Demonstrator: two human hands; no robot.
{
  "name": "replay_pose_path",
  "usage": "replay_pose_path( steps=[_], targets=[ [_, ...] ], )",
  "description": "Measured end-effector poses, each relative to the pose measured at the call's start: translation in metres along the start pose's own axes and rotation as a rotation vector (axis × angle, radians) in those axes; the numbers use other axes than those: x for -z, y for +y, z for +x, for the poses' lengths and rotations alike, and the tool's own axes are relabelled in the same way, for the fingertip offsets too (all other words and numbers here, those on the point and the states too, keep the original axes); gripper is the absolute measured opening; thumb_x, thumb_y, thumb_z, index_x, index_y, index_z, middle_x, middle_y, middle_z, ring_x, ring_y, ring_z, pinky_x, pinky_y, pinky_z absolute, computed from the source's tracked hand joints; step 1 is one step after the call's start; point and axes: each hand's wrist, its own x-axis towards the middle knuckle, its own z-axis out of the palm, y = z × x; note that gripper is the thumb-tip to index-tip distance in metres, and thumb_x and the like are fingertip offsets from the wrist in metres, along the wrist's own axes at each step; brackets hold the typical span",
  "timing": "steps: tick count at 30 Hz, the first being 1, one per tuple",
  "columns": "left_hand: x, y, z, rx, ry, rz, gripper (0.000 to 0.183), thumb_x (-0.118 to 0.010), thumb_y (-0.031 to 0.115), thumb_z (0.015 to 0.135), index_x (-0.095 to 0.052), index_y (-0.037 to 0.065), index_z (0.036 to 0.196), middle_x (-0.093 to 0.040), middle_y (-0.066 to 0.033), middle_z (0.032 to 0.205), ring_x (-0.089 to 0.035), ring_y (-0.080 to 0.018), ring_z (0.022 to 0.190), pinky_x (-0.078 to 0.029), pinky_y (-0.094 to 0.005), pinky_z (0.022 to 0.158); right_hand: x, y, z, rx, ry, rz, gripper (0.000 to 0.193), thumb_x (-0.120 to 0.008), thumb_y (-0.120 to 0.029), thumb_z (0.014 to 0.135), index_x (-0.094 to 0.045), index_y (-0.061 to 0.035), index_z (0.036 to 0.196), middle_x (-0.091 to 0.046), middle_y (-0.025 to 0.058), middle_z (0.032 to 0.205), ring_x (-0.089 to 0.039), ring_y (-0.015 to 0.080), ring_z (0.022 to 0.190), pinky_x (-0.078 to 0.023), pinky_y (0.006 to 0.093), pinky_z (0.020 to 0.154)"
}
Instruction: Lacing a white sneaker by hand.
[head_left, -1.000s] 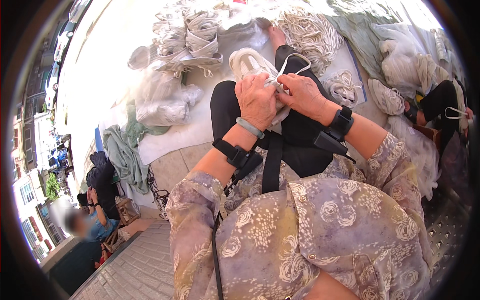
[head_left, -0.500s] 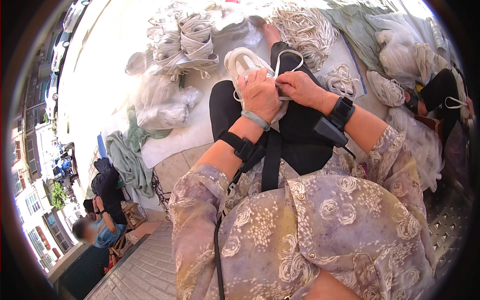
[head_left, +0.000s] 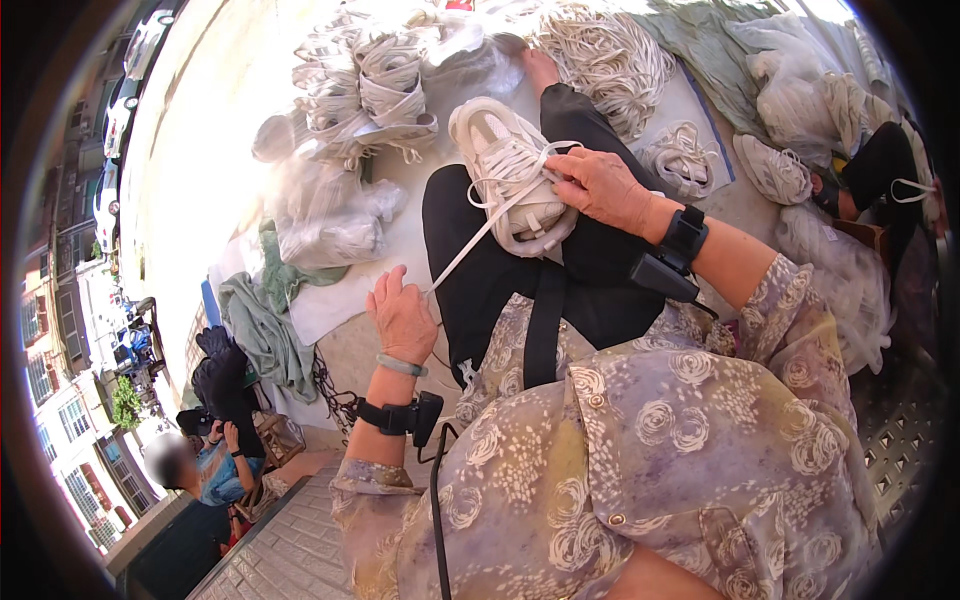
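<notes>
A white sneaker (head_left: 521, 218) lies across my lap, toe pointing away, with laces crisscrossed over its tongue. From its left side a white shoelace (head_left: 463, 252) stretches taut down to my left hand (head_left: 402, 318), whose fingers are closed around its end, out beside my left knee. My right hand (head_left: 606, 190) is at the sneaker's right edge, thumb and fingertips pinched on the lacing by the eyelets. What exactly sits between those fingertips is partly hidden.
Bundled laces (head_left: 390, 80) and a loose lace heap (head_left: 612, 70) lie ahead on a white sheet. Coiled laces (head_left: 682, 160) and another sneaker (head_left: 772, 168) are at right, near plastic bags (head_left: 838, 285). Green cloth (head_left: 268, 330) lies at left; another person (head_left: 225, 470) sits beyond.
My left hand has left the sneaker's top and moved down-left, drawing a lace out straight. The standing lace loop has gone. My right hand stays near the eyelets.
</notes>
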Motion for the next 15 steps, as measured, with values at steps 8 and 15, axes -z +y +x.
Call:
replay_pose_path(
  steps=[8,15],
  targets=[
    [-0.037,-0.039,-0.03,0.21,-0.013,-0.23,0.016,-0.06,0.017,0.077,-0.06,0.002,0.083,-0.058,-0.0143,0.108,-0.053,-0.0319,0.099,-0.041,-0.0383,0.087,0.007,-0.01,0.002,-0.044,-0.048,0.037,0.024,-0.056,-0.017,0.079,-0.058,-0.0047,0.099,-0.056,0.0125,0.081,-0.057,0.0296,0.075,-0.045,0.0362,0.069],
    [-0.022,0.026,0.09,0.071,0.287,-0.673,0.024,-0.066,0.019,0.076,-0.061,-0.001,0.089,-0.059,-0.0055,0.078,-0.052,-0.0116,0.07,-0.044,-0.0267,0.065,0.004,-0.009,-0.005,-0.114,0.081,0.253,0.022,-0.058,-0.019,0.081,-0.057,-0.0058,0.097,-0.058,0.0106,0.067,-0.058,0.0263,0.064,-0.044,0.0347,0.06]
  ],
)
